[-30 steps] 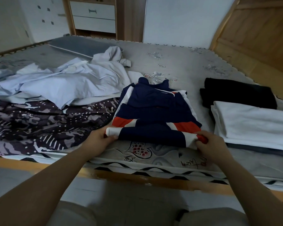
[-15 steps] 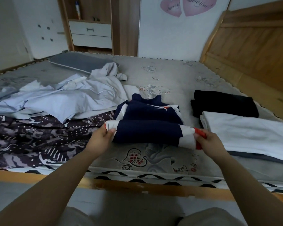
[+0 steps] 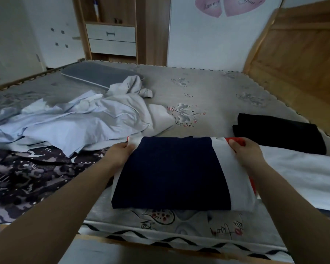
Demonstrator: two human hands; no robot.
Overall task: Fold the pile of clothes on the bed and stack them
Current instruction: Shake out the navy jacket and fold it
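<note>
My left hand (image 3: 120, 152) and right hand (image 3: 245, 151) pinch the folded navy top (image 3: 171, 172) at centre; two folded garments (image 3: 286, 149) lie right, an unfolded pile (image 3: 65, 122) remains left.

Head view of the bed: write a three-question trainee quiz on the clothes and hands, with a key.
1. True or false: both hands hold the far edge of the navy garment, the left hand at one corner and the right hand at the other.
2. Which folded item lies nearest the right hand? A) white folded cloth B) black folded garment C) grey pillow
3. Fill in: the unfolded light blue shirt lies partly over a dark ______ garment.

Key: 1 true; 2 A; 3 patterned.
</note>
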